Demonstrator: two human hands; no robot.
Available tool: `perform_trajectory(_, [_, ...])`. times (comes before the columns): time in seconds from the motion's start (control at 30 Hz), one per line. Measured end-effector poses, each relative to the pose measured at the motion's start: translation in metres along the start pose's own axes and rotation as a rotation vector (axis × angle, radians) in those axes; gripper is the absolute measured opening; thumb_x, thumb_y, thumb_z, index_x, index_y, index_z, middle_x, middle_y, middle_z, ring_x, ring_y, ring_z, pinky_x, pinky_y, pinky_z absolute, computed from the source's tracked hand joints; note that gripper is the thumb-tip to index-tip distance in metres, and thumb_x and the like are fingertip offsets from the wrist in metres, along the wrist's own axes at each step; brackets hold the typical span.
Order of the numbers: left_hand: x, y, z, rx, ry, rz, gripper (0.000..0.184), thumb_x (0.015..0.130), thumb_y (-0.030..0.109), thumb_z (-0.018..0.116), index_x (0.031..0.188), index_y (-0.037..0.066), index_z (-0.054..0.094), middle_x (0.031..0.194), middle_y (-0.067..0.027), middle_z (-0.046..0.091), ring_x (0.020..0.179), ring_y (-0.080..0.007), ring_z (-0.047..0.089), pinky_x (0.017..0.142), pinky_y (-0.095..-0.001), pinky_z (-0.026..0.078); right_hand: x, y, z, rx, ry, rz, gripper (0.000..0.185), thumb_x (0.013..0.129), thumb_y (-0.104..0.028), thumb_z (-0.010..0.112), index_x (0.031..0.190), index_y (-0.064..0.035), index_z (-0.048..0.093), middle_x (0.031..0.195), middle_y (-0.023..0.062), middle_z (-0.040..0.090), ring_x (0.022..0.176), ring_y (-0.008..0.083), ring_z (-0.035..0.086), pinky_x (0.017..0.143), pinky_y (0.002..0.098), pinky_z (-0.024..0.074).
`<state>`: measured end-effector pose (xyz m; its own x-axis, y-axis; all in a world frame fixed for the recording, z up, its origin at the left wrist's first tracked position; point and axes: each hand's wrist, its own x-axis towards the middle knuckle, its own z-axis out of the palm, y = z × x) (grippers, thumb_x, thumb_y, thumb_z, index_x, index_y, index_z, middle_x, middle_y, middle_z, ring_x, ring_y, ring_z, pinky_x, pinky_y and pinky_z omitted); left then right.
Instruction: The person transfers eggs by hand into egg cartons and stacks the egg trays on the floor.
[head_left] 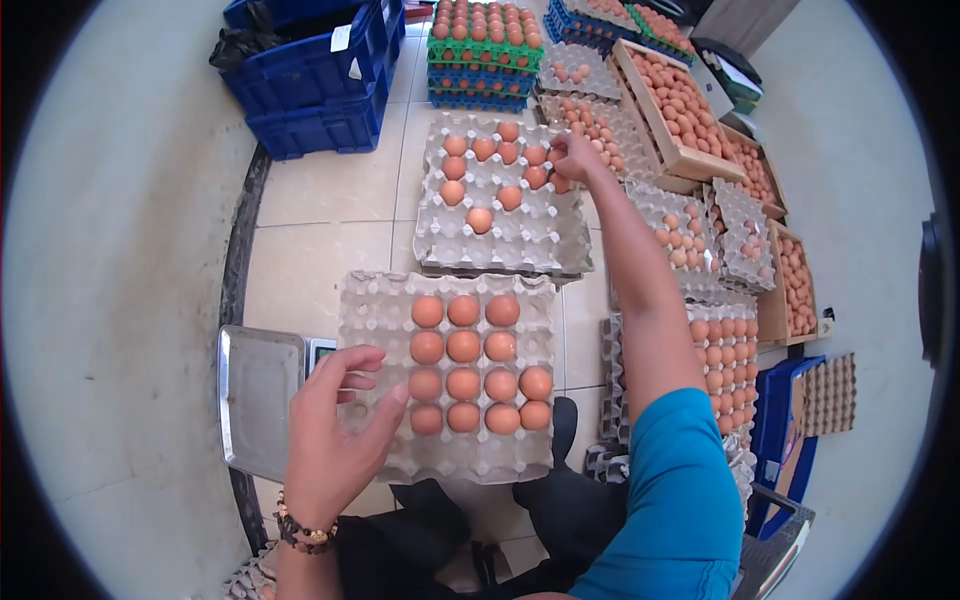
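My left hand (345,420), with a beaded bracelet on its wrist, hovers over the left side of the near grey egg tray (480,468). Its thumb and fingers are apart and hold nothing. Brown eggs (463,347) fill several rows in the middle of that tray. Stretched forward, my right hand (578,160) is at the right edge of the far grey egg tray (450,245). Its fingers are closed round a brown egg (561,184), partly hidden by the hand. Other eggs (480,220) sit scattered in the far tray.
Left of the near tray lies a metal scale pan (262,400). Blue crates (310,90) stand at the back left, beside stacked green and blue trays (483,55) of eggs. Along the right are wooden crates (680,160) of eggs and a filled tray stack (728,360).
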<state>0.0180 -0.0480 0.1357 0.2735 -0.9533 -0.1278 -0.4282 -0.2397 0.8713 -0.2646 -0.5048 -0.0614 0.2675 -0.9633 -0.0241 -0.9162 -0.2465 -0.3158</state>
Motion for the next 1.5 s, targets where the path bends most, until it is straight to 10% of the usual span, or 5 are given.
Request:
perform_trajectory(0.5, [-0.006,-0.006,-0.01,0.002,-0.011,-0.023,0.036,0.084,0.014,0.075,0.115,0.001,0.064,0.106,-0.0115,0.068,0.09,-0.0201,0.064,0.08,-0.0327,0.05,-0.029,-0.006,-0.018,1.869,0.051,0.428,0.028,0.096,-0.034,0.061,0.106,-0.0081,0.062,0.086,0.0016,0.059,0.075,0.0165,0.057,0.067,0.0315,0.0551])
perform_trajectory(0.83, [-0.005,-0.005,-0.008,0.008,-0.028,-0.025,0.036,0.084,0.013,0.075,0.116,0.002,0.064,0.106,-0.0101,0.068,0.091,-0.019,0.064,0.081,-0.0328,0.051,-0.011,-0.056,-0.016,-0.029,-0.046,0.062,0.045,0.072,-0.036,0.071,0.111,-0.0158,0.076,0.102,0.0142,0.075,0.1,0.0283,0.071,0.084,0.0386,0.0549])
perform_trajectory(1.07, [-0.005,0.001,-0.01,0.024,-0.03,-0.014,0.035,0.085,0.011,0.074,0.118,0.004,0.063,0.106,-0.0071,0.068,0.092,-0.0149,0.062,0.083,-0.0303,0.05,-0.007,-0.037,-0.019,0.204,-0.075,-0.046,0.046,0.072,-0.03,0.073,0.112,-0.0054,0.074,0.098,0.0139,0.075,0.088,0.0256,0.072,0.077,0.0366,0.0566])
perform_trajectory(1.23, [-0.006,-0.004,-0.004,0.044,-0.037,0.048,0.036,0.086,0.012,0.074,0.118,0.004,0.063,0.107,-0.0082,0.069,0.092,-0.0154,0.064,0.081,-0.0302,0.051,-0.071,-0.045,-0.057,0.949,-0.221,0.072,0.03,0.096,-0.03,0.067,0.091,-0.0015,0.071,0.067,0.0003,0.06,0.049,0.0048,0.051,0.043,0.0208,0.0372])
perform_trajectory(1.5, [-0.007,0.015,0.024,-0.169,-0.052,0.368,0.059,0.084,0.011,0.075,0.139,0.006,0.054,0.115,-0.0096,0.067,0.1,-0.0174,0.066,0.089,-0.0316,0.054,-0.256,-0.143,-0.123,1.163,-0.695,-0.147,0.034,0.094,-0.035,0.07,0.092,-0.0007,0.069,0.062,-0.001,0.056,0.049,0.0059,0.051,0.042,0.0213,0.0376])
